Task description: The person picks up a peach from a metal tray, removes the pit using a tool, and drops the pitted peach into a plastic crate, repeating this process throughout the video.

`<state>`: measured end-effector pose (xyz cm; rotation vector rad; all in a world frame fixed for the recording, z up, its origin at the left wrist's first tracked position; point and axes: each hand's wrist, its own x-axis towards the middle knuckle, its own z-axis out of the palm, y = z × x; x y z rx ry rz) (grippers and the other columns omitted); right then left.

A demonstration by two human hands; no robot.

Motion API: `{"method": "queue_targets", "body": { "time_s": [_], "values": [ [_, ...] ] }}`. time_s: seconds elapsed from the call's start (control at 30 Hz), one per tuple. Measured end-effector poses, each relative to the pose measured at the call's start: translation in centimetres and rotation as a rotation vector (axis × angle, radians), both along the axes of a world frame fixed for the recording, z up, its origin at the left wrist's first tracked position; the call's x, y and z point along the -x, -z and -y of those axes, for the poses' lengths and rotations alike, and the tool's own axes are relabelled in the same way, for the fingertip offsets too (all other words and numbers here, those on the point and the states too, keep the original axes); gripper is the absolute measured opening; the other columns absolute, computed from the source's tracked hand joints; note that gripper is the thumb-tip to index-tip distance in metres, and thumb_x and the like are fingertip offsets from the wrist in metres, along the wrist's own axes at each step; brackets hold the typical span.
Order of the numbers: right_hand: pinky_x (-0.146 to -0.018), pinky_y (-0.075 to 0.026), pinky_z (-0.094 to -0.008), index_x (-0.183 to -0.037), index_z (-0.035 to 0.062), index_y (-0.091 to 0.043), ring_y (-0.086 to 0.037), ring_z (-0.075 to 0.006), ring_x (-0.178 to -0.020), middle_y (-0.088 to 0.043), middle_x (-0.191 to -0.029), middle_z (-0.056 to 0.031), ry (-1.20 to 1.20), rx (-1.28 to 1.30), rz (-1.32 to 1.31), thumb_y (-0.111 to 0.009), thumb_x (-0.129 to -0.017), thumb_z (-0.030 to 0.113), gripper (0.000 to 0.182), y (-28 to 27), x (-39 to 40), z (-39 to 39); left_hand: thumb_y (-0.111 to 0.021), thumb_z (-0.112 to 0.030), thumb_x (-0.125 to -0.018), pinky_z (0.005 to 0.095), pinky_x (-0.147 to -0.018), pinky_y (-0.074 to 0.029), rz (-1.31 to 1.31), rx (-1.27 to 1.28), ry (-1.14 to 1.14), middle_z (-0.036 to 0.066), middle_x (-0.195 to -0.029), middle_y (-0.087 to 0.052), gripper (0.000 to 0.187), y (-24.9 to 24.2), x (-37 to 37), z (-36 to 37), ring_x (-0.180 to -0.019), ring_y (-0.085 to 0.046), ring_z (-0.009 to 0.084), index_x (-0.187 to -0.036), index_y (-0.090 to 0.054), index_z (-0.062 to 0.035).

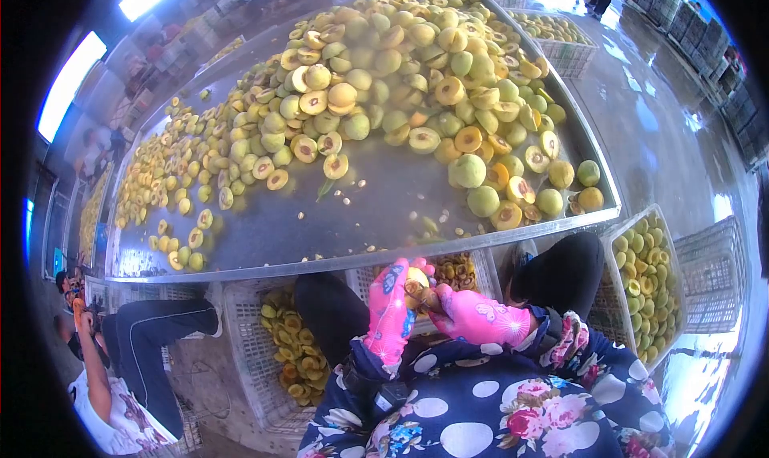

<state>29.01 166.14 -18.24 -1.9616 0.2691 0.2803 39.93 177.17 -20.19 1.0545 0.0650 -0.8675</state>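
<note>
Left hand (388, 310) curls round a fruit (416, 282) near the table (360, 235); right hand (481, 318) bends in against it, its grip too small to tell.

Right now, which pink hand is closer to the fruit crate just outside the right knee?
Right. The right hand is left of the fruit crate, across the right knee from it; the left hand is farther left, beyond the right hand.

Left fingers (394, 277), right fingers (451, 301) on fruit (416, 280); fruit-heaped table (264, 238) beyond
</note>
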Motion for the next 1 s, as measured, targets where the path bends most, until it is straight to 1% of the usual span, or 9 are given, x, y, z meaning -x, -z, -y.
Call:
{"method": "queue_targets", "body": {
  "time_s": [0.07,0.17,0.27,0.43,0.57,0.67,0.77,0.9,1.0],
  "values": [
    [-0.056,-0.045,-0.0409,-0.097,0.0001,-0.043,-0.06,-0.0375,-0.067,-0.058,-0.071,-0.0208,0.001,-0.014,-0.017,-0.055,-0.085,0.022,0.028,0.1,-0.2,-0.1,-0.049,-0.02,-0.091,0.0296,-0.067,-0.051,0.009,0.003,-0.025,0.015,-0.089,-0.063,0.027,0.4,-0.1,0.0,-0.073,-0.061,0.0208,-0.099,-0.058,0.0036],
    [-0.053,-0.044,-0.0426,-0.094,-0.002,-0.043,-0.06,-0.0364,-0.062,-0.056,-0.066,-0.021,0.04,0.173,0.116,-0.053,-0.084,0.017,0.024,1.6,-0.3,-1.1,-0.049,-0.02,-0.091,0.0293,-0.066,-0.051,0.009,0.006,-0.058,0.015,-0.089,-0.064,0.026,0.8,-0.1,0.0,-0.073,-0.061,0.0203,-0.099,-0.058,0.0035],
    [-0.054,-0.044,-0.0425,-0.092,-0.0016,-0.043,-0.059,-0.0353,-0.062,-0.056,-0.065,-0.021,0.081,0.069,0.162,-0.053,-0.084,0.018,0.023,1.9,-0.3,-1.3,-0.05,-0.019,-0.09,0.0287,-0.064,-0.051,0.012,-0.004,-0.095,0.015,-0.089,-0.064,0.025,1.0,0.1,0.0,-0.071,-0.061,0.0197,-0.098,-0.059,0.0034],
    [-0.055,-0.045,-0.0425,-0.096,-0.0022,-0.043,-0.06,-0.0383,-0.067,-0.058,-0.07,-0.0217,0.022,-0.09,-0.049,-0.055,-0.083,0.019,0.028,1.8,-0.5,-0.6,-0.054,-0.019,-0.089,0.0281,-0.064,-0.051,0.104,-0.084,-0.1,0.013,-0.087,-0.065,0.024,2.4,0.3,0.1,-0.071,-0.062,0.0185,-0.095,-0.061,0.0033],
    [-0.058,-0.046,-0.0389,-0.098,-0.0028,-0.045,-0.061,-0.0312,-0.067,-0.058,-0.073,-0.0172,-0.114,0.048,-0.024,-0.049,-0.086,0.02,0.026,2.0,-0.8,0.1,-0.055,-0.02,-0.089,0.0276,-0.063,-0.051,0.127,-0.103,-0.105,0.012,-0.087,-0.066,0.024,3.3,0.1,0.0,-0.07,-0.062,0.017,-0.093,-0.062,0.0031],
    [-0.048,-0.045,-0.032,-0.092,0.0005,-0.045,-0.057,-0.0206,-0.053,-0.053,-0.063,-0.0072,-0.049,0.057,0.201,-0.046,-0.088,0.022,0.022,4.0,-0.6,-0.2,-0.054,-0.022,-0.09,0.0273,-0.063,-0.051,0.129,-0.102,-0.076,0.013,-0.087,-0.066,0.026,3.1,-0.1,0.0,-0.069,-0.062,0.0169,-0.093,-0.062,0.0028],
    [-0.04,-0.042,-0.0248,-0.086,0.0034,-0.047,-0.05,-0.0124,-0.044,-0.047,-0.057,-0.0005,-0.013,-0.49,-0.279,-0.046,-0.088,0.024,0.021,-0.2,-1.2,0.6,-0.052,-0.023,-0.09,0.0281,-0.061,-0.052,0.124,-0.062,-0.038,0.014,-0.087,-0.065,0.027,2.5,-0.3,0.0,-0.068,-0.062,0.0182,-0.093,-0.062,0.0025],
    [-0.037,-0.037,-0.0206,-0.073,0.0054,-0.049,-0.044,-0.0083,-0.039,-0.044,-0.052,0.0012,-0.086,-0.908,-0.357,-0.05,-0.088,0.027,0.027,0.6,-0.7,1.0,-0.052,-0.023,-0.091,0.0293,-0.057,-0.052,0.101,0.03,-0.06,0.015,-0.085,-0.065,0.027,2.5,0.3,0.2,-0.067,-0.061,0.0193,-0.093,-0.062,0.0021],
    [-0.035,-0.034,-0.0206,-0.071,0.0057,-0.049,-0.041,-0.0076,-0.038,-0.043,-0.051,0.0017,0.029,-1.212,-0.386,-0.05,-0.089,0.029,0.03,1.1,0.1,0.3,-0.048,-0.026,-0.091,0.031,-0.059,-0.052,0.04,0.16,-0.016,0.016,-0.088,-0.063,0.03,3.2,0.2,0.0,-0.068,-0.06,0.0208,-0.098,-0.059,0.0014]
  ]
}}
